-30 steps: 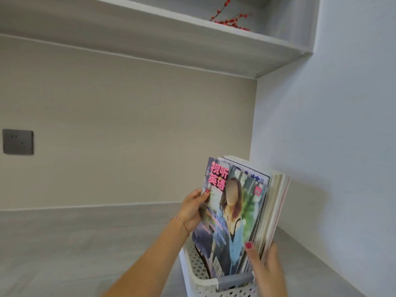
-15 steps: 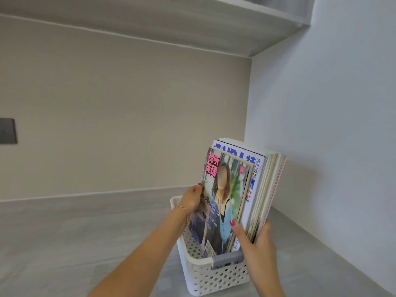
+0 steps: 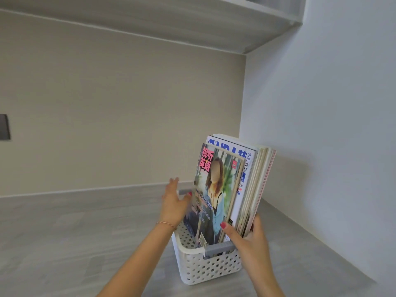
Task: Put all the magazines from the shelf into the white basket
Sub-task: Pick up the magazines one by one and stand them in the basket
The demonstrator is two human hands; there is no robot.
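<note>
Magazines [image 3: 233, 189] now stand upright inside the white basket [image 3: 209, 267], lower centre of the frame, leaning right toward the side wall. Half a second ago the left hand was gripping the front cover's left edge; now the left hand [image 3: 174, 200] has let go and sits just left of the stack, fingers [image 3: 173, 182] straight and spread, thumb tip near or touching the cover, can't tell which. Right hand [image 3: 251, 239] keeps its hold on the stack's lower right corner, thumb on the front cover, other fingers wrapped behind the back copies. Stack has also sunk lower versus a second ago: bottom edges are below the basket rim, behind the grey handle [image 3: 218, 247].

Meaning for the task: the placing step looks nearly finished, one hand already off. Stack seems tall for the basket and is tilted, so releasing the right hand could let it flop sideways; worth a steadying touch first.

Basket sits on the grey table [image 3: 64, 243], near the corner where the beige back wall meets the white side wall. Shelf [image 3: 171, 24] spans the top of the frame; only its underside shows, so can't tell if more magazines remain up there. Dark wall socket [image 3: 4, 127] at the far left edge.
</note>
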